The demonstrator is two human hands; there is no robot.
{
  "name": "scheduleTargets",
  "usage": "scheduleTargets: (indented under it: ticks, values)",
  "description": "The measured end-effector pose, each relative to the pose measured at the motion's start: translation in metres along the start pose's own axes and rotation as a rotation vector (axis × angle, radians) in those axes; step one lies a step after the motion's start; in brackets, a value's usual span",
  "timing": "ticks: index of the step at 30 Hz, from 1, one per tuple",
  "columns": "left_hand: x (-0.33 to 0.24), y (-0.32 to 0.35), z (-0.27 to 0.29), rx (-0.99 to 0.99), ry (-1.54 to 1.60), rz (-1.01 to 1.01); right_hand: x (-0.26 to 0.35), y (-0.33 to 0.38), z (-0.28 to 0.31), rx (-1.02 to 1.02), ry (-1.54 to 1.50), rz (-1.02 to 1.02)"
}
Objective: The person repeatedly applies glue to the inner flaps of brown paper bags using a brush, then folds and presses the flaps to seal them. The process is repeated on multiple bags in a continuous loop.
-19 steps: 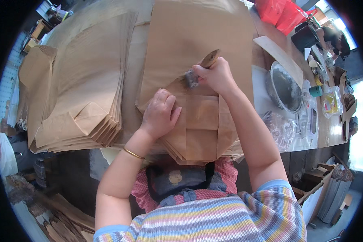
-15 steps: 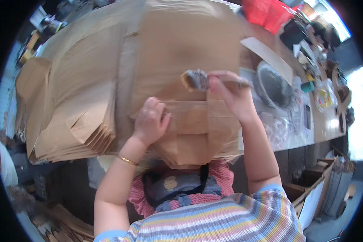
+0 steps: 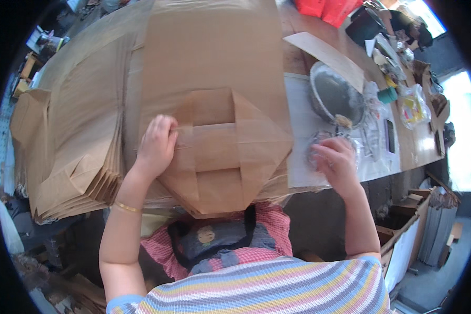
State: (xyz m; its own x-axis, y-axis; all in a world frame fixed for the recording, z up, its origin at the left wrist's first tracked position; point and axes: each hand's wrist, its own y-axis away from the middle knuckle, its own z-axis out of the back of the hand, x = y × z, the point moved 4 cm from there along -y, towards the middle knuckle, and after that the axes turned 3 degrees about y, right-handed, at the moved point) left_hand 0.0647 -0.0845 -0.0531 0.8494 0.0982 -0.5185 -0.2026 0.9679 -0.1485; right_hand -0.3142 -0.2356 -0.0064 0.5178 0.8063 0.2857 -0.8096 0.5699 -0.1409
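A folded brown paper bag (image 3: 220, 152) lies at the near edge of a cluttered workbench (image 3: 293, 57), stacks (image 3: 73, 152) to its left. The left hand (image 3: 156, 144) presses it, fingers curled. The right hand (image 3: 336, 161) dips loosely curled fingers into a small dish (image 3: 319, 144); its grip is unclear.

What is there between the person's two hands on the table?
In the head view, the folded bottom of a brown paper bag lies between the left hand, which presses on its edge, and the right hand, which is over a small foil dish.
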Motion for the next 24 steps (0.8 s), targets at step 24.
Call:
scheduleTargets:
  ticks: [24]
  values:
    - [-0.047, 0.063, 0.002, 0.237, -0.435, -0.411, 0.089, -0.048, -0.067, 0.125, 0.263, 0.410]
